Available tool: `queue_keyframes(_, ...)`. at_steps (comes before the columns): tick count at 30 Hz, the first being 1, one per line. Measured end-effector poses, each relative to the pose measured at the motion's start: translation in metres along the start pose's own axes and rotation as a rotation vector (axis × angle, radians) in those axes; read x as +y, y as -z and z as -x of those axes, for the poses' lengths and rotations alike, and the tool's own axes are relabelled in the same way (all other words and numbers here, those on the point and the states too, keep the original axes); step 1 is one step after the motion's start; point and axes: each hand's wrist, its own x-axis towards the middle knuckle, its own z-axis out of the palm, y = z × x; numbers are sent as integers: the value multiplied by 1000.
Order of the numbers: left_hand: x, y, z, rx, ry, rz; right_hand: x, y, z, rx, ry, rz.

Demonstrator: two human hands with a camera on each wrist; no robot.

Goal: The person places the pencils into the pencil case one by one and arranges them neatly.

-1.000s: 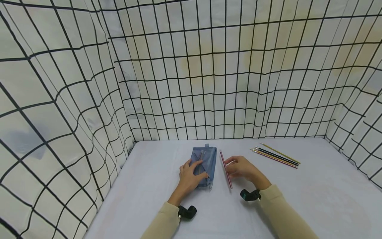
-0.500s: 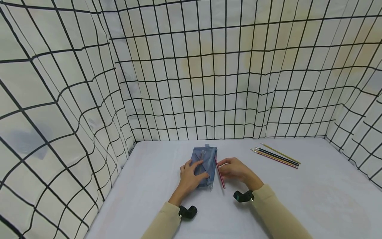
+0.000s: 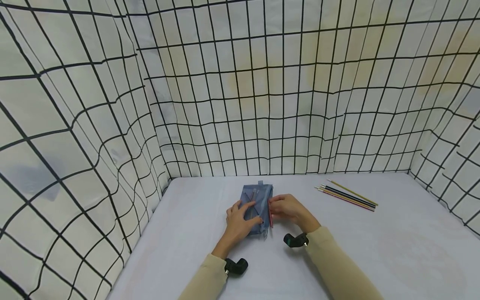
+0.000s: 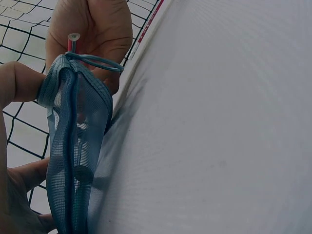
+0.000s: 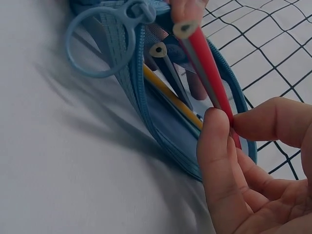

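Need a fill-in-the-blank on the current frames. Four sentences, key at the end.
1. The right hand pinches a slim wooden pencil whose main colour is ____.
2. The left hand touches a blue mesh pouch whose zip is not closed but ____.
3. In the head view, the loose coloured pencils on the white table lie to the ____ of the pouch.
4. The light-blue pull at the zip's end is shaped like a ____.

Missing words: red; open; right; ring.

Right hand [image 3: 289,210] shifted left, red pencil [image 5: 210,75] at pouch opening [image 5: 165,151]
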Motion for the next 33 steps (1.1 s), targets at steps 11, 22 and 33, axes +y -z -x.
queue_keyframes(11, 0, 0, 0, -4, 0, -6, -6, -12, -6, 39, -37, -32)
queue_keyframes(22, 1, -1, -1, -3, 2, -10, -2, -20, -13, 26, -27, -76)
queue_keyframes(33, 1, 0, -1, -9, 12, 2, -1, -25, -12, 3, -20, -85)
